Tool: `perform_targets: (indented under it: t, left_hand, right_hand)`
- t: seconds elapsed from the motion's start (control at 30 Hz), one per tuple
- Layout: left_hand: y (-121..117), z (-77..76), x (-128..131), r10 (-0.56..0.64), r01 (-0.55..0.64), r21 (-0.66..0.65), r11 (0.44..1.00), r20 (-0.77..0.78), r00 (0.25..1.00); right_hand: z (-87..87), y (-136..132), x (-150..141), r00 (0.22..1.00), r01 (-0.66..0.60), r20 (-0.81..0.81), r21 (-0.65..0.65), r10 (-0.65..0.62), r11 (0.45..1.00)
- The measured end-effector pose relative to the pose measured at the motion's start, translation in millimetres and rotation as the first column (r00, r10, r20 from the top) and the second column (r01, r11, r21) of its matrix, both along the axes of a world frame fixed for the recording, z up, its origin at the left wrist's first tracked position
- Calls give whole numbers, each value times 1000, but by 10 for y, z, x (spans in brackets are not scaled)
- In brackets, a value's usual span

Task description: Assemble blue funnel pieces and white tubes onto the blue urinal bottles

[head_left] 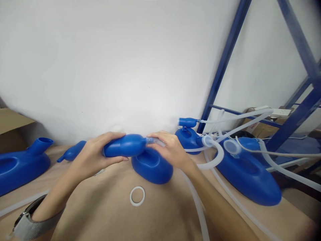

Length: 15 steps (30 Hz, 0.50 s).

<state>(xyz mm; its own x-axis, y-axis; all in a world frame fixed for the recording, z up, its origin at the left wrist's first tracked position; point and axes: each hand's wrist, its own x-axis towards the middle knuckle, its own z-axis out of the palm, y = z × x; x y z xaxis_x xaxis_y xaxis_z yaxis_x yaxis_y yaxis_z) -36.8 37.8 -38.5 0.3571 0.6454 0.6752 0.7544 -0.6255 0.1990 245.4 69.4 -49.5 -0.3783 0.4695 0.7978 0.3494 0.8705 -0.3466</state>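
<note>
My left hand is wrapped round a blue plastic urinal funnel, holding it sideways above the table. Its narrow spout points right, toward my right hand. Pinched in the right fingers is the end of a clear plastic tube, which meets the spout; how far it is pushed on cannot be made out. Just below and behind the funnel, a blue urinal bottle with a moulded handle rests on the table. A white ring lies nearer to me.
Another blue bottle and a loose blue funnel are at left. On the right stand blue bottles with looping white tubes, beside a blue metal frame. A cardboard box sits far left, against a white wall.
</note>
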Motion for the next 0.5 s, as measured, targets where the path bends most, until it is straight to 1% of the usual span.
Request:
perform_targets:
  t: [0.13, 0.2, 0.23, 0.3, 0.37, 0.43, 0.5]
  left_hand:
    - [17, -39, 10, -35, 39, 97, 995, -41, 999]
    - [21, -47, 10, -20, 27, 144, 989, -50, 999]
    - [19, -42, 9, 5, 3, 168, 986, -49, 999]
    - [7, -8, -1, 110, -104, 206, 973, -18, 994]
    - [-13, 49, -27, 258, -265, 221, 939, 58, 964]
    - [-33, 113, -76, 392, -418, 209, 884, 155, 907]
    - [-42, 166, -150, 469, -524, 215, 824, 261, 844]
  right_hand:
    - [14, 10, 3, 1000, 8, 14, -95, -7, 995]
    - [18, 18, 21, 999, 13, 46, -96, -9, 995]
    - [19, 25, 37, 997, 23, 75, -91, -16, 996]
    - [20, 40, 84, 989, 57, 141, -107, -42, 993]
    - [28, 55, 147, 983, 98, 167, -173, -69, 980]
    - [44, 60, 211, 981, 127, 172, -243, -86, 962]
    - [66, 52, 256, 978, 132, 194, -272, -80, 953]
